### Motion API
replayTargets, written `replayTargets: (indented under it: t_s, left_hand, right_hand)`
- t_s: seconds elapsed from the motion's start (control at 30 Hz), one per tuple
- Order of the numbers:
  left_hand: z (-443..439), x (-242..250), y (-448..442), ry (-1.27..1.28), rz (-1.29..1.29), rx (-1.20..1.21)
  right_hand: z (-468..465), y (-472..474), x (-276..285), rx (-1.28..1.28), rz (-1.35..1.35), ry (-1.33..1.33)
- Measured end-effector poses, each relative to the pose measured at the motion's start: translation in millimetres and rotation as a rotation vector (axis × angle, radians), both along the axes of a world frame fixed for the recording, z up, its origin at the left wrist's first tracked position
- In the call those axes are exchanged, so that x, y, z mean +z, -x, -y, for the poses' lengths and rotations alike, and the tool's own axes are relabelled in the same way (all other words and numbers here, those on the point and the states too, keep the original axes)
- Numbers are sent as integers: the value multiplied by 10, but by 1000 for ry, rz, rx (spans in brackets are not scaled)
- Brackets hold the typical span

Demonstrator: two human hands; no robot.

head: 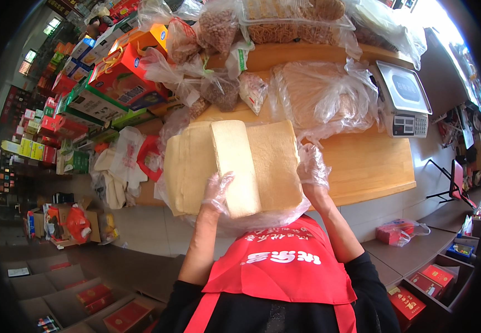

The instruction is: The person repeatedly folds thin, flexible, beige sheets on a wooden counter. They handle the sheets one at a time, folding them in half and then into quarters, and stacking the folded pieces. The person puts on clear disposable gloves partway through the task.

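A stack of thin, tan, rectangular sheets (275, 166), probably a foodstuff, lies on clear plastic at the wooden table's near edge. One part is folded over into a paler flap (236, 166) near the middle. My left hand (218, 191), in a clear plastic glove, holds the flap's lower left edge, its thumb on top. My right hand (313, 165), gloved the same way, is at the stack's right edge with fingers curled; whether it grips a sheet cannot be told. Beyond the stack lies a clear plastic bag of similar tan sheets (311, 91).
A digital scale (404, 93) stands at the table's right end. Tied bags of dry goods (219, 89) and a clear tray of noodle-like strands (294, 31) line the far side. Gift boxes (126, 79) crowd the left. A folding chair (456, 179) stands on the right.
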State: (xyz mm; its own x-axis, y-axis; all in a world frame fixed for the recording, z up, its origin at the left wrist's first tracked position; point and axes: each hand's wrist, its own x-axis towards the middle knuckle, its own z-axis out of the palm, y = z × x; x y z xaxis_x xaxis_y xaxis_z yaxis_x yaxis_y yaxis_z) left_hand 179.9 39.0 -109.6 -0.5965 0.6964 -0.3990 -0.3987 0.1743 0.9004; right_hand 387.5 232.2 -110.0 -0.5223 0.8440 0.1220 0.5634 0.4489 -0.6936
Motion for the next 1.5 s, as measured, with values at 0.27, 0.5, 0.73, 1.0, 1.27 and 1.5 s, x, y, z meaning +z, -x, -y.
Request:
replayTargets:
  t_s: [0.27, 0.5, 0.73, 1.0, 1.27, 1.5]
  left_hand:
    - [-104, 158, -276, -160, 370, -133]
    - [-127, 202, -507, -108, 338, -154]
    - [-192, 124, -565, -98, 393, -66]
    - [-191, 92, -475, 92, -103, -174]
    - [-321, 196, -586, 22, -129, -159]
    - [-262, 103, -375, 70, -77, -165]
  right_hand:
    - [577, 197, 473, 477, -30, 522]
    - [666, 310, 665, 323, 154, 526]
    - [738, 232, 306, 318, -93, 237]
    - [517, 180, 375, 223, -59, 641]
    - [502, 187, 142, 334, -303, 845]
    - [431, 122, -112, 160, -238, 948]
